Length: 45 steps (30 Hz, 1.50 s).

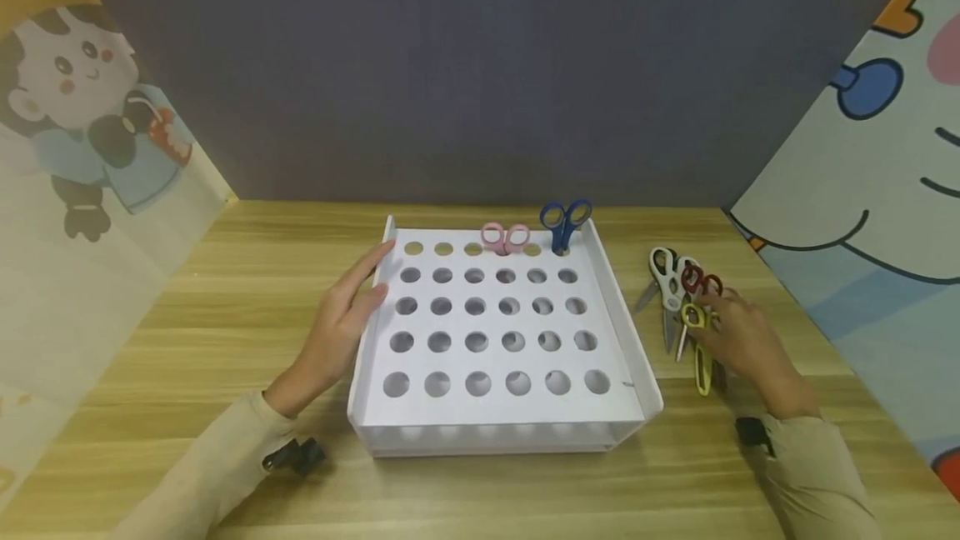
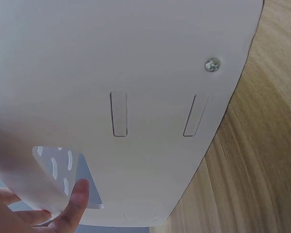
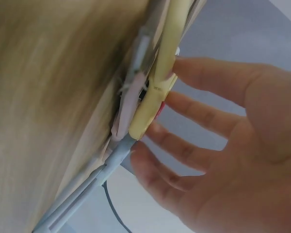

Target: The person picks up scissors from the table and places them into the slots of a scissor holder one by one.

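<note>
A white rack [image 1: 495,407] with rows of round holes stands in the middle of the table. Pink-handled scissors [image 1: 506,240] and blue-handled scissors [image 1: 564,227] sit upright in its back row. My left hand [image 1: 337,323] grips the rack's left side panel, fingers at the cutout [image 2: 89,187]. My right hand [image 1: 742,336] is over a group of scissors on the right; its spread, slightly bent fingertips touch the yellow scissors handle [image 3: 157,90]. Next to it lie white-and-black-handled scissors [image 1: 670,290] and red-handled scissors [image 1: 692,275]. The hand hides part of the group.
A grey panel [image 1: 480,73] rises behind the wooden table [image 1: 247,290]. Printed walls stand at the left [image 1: 82,148] and right [image 1: 885,190]. A dark wrist device [image 1: 294,457] is at the left cuff, another [image 1: 753,432] at the right cuff.
</note>
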Motion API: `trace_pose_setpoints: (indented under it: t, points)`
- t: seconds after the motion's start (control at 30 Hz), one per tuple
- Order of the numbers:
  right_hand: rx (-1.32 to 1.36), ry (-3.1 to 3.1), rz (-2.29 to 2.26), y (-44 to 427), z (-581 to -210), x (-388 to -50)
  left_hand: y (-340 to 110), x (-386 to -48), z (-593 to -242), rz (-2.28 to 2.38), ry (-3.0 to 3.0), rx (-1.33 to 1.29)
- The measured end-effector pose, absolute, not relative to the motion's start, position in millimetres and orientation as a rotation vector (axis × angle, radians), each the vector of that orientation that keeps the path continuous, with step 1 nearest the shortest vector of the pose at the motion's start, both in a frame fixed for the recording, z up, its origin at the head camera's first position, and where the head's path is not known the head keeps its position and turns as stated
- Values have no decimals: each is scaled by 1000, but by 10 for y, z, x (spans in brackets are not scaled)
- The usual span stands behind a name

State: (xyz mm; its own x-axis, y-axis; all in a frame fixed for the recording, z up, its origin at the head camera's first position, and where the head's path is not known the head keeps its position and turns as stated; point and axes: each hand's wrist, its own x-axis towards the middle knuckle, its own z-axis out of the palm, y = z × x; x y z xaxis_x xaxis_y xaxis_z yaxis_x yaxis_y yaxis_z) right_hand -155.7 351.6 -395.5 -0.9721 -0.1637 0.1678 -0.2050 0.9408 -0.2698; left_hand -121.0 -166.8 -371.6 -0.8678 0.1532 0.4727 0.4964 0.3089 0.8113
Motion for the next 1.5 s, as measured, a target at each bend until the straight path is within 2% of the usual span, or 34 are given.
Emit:
trace_pose_setpoints:
  t: [0.43, 0.77, 1.1, 1.5]
  points:
    - [270, -3001, 404, 3501, -3931, -1572, -1673, -1209, -3711, -1581, -2275, -573]
    - [402, -2841, 373, 3478, -3952, -1582, -1672, -1211, -3704, -1561, -2278, -569]
    - [276, -2842, 496, 3437, -3910, -1554, -1647, -1200, -3695, -1582, -2262, -580]
    - [311, -2758, 528, 3389, -3879, -1530, -1668, -1209, -3709, -1570, -2274, -581]
